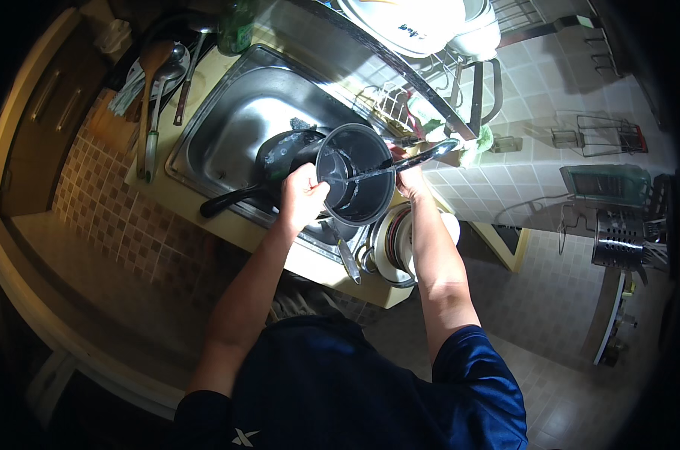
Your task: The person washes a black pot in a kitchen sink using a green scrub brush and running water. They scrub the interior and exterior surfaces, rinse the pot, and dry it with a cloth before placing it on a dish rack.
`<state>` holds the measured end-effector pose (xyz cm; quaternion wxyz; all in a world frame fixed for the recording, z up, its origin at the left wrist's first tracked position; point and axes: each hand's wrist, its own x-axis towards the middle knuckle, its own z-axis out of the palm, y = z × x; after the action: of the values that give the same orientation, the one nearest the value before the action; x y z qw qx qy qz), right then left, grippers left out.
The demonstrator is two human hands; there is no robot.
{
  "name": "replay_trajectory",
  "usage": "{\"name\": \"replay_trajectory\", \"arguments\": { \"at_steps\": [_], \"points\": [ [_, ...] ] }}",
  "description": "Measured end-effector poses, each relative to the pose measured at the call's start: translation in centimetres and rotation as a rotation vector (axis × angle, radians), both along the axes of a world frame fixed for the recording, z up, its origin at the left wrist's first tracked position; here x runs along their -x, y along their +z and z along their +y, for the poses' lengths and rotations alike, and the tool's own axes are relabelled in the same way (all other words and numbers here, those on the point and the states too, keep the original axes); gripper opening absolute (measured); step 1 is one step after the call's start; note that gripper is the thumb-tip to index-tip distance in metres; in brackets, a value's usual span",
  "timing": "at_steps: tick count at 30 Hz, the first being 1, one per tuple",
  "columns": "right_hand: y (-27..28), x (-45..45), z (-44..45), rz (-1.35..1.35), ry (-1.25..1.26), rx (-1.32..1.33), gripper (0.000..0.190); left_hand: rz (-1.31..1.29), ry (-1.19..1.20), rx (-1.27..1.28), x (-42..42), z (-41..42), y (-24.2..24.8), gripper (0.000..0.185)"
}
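A dark, deep cooking pot [368,197] is tilted under the chrome faucet [430,154], and water runs into it. My left hand [303,197] grips the pot's near left rim, thumb on the edge. On its far right side, my right hand [408,171] holds the pot from outside, its fingers partly hidden behind the pot and faucet. Below the pot, in the stainless steel sink [222,129], lies a dark pan with a black handle [233,201]. A dark scouring pad [300,124] rests in the basin behind the pan.
Stacked bowls and plates [393,242] stand right of the sink, beside a knife [347,256]. Left of the basin lie a wooden spoon [148,101] and ladles. A green bottle [236,28] stands behind. A metal shelf edge [396,62] runs above the sink's back, near the faucet.
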<state>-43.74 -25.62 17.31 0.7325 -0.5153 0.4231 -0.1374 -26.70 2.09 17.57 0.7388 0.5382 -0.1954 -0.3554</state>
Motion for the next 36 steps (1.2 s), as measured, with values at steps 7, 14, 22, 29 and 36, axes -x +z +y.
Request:
{"name": "replay_trajectory", "arguments": {
  "at_steps": [7,14,22,29,36],
  "points": [
    [-1.2,-0.1,-0.6,0.031,-0.016,0.006,0.028,0.031,-0.032,-0.009,0.5,0.1,0.1,0.031],
    [-1.6,0.3,-1.0,0.059,-0.012,-0.017,0.024,-0.109,0.007,-0.036,0.5,0.3,1.0,0.032],
    [-1.5,0.1,-0.9,0.042,-0.035,-0.023,0.027,-0.222,0.040,-0.033,0.8,0.4,0.9,0.032],
    [0.3,-1.4,0.5,-0.003,-0.141,-0.127,0.024,-0.141,0.028,-0.052,1.3,0.6,0.6,0.031],
    [0.2,-2.6,0.0,-0.027,-0.074,-0.277,0.031,-0.151,0.036,-0.054,1.7,1.1,1.1,0.030]
  ]
}}
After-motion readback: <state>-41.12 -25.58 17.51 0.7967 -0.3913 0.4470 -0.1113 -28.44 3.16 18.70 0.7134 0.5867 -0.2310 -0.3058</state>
